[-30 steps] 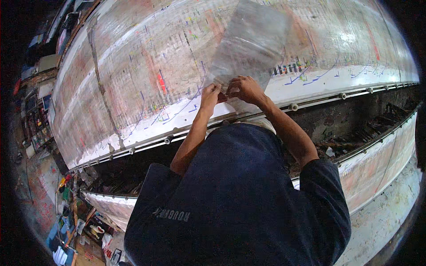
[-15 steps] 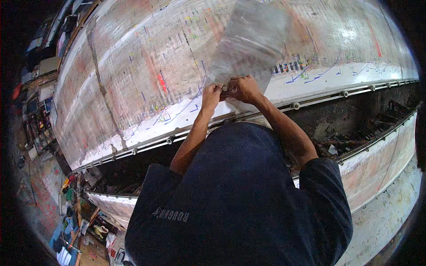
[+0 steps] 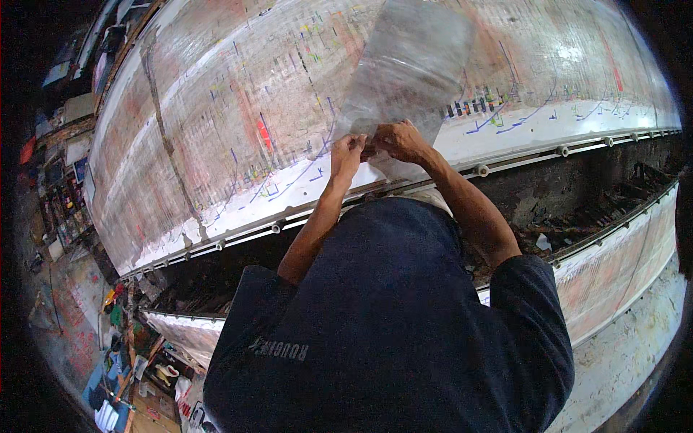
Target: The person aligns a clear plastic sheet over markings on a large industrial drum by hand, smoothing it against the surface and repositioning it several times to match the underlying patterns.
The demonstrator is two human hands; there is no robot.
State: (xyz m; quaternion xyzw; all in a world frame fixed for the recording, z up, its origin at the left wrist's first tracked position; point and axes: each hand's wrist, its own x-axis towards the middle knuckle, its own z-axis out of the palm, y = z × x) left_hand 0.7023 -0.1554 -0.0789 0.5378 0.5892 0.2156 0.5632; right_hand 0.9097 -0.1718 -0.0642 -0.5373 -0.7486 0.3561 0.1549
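A clear, greyish plastic sheet (image 3: 411,61) lies slanted over the long, stained table top (image 3: 216,108); it may be a bag, but I cannot tell. At its near end, my left hand (image 3: 349,148) pinches the edge between thumb and fingers. My right hand (image 3: 402,141) is closed on the same edge, a little to the right and nearly touching the left. Between the fingertips the plastic is bunched, and small details there are hidden.
A white rail with round knobs (image 3: 482,171) runs along the table's near edge. Before it lies a dark trough (image 3: 563,195) with scraps, then a second marked panel (image 3: 613,281). Shelves with clutter (image 3: 61,195) stand at the far left. Blue and black marks cover the table top.
Both hands stay at the near end of the plastic sheet. The right fingers have shifted slightly; the sheet keeps almost the same place.
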